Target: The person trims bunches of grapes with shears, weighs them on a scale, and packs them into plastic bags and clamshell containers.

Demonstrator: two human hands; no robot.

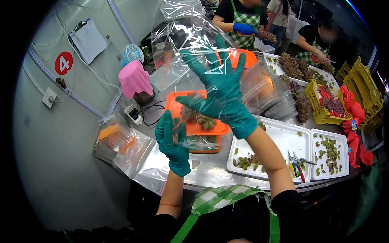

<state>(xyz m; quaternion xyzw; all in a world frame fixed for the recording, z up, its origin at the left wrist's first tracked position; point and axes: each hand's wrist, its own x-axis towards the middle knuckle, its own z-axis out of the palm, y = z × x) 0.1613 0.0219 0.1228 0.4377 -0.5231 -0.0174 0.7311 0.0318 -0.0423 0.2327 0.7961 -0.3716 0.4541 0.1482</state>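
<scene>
Both my hands wear teal gloves. My right hand (221,93) is raised with its fingers spread wide against a sheet of clear plastic film (192,34), which stretches up and away in front of me. Lower and to the left, my left hand (173,141) has its fingers bent up around the film's lower edge; the exact grip is partly hidden by glare. Behind the film and under my right hand lies an orange basket (172,107) with bunches of grapes (207,122) in it. A second orange basket (247,58) stands farther back.
Clear plastic containers (269,95) are stacked on the right. White trays (279,133) hold loose grapes (330,156) and scissors (298,167). Yellow crates (324,109) stand at the far right. A pink cloth (134,79) and fan (132,53) are left. Two people in aprons handle grapes opposite.
</scene>
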